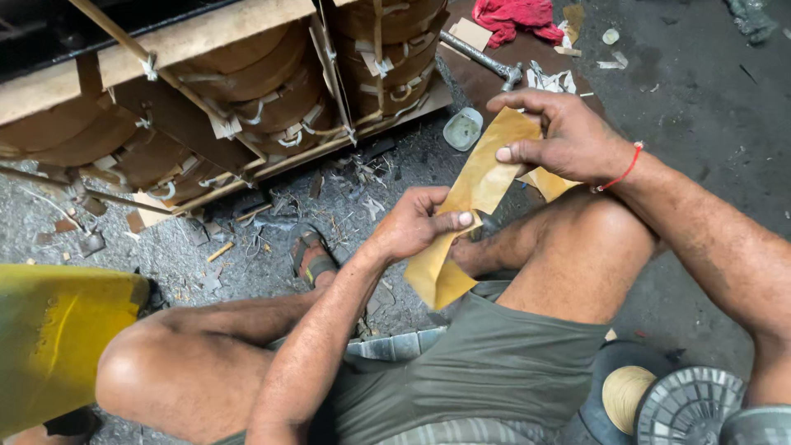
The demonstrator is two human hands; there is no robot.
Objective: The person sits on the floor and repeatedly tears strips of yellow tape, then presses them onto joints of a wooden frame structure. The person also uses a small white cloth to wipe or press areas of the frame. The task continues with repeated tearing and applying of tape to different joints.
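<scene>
Strip of tan paper: one piece, thin and creased, held in the air above the person's lap, between the raised knees. Its upper end lies under the right hand, its lower end hangs in a point near the olive shorts.

Left hand: fingers clenched on the middle of the strip, thumb pressed flat across its face, nail up.

Right hand: fingers curled over the upper end of the strip, thumb laid along its edge; grasping it. A red thread band circles this wrist.

Floor: dark grey, gritty, strewn with scraps, chips and bits of pale tape.

Wooden frames: left and top, two leaning open frames packed with curved brown sheets tied with pale strips.

Small round dish: pale, on the floor just beyond the strip.

Metal rod: lies at a slant near the top, beside the red cloth.

Sandalled foot: on the floor left of the left hand.

Yellow object: lower left corner, smooth and rounded; kind cannot be told.

Spool: lower right, dark round flange with a tan wound core, touching a grey ribbed disc beside it.
</scene>
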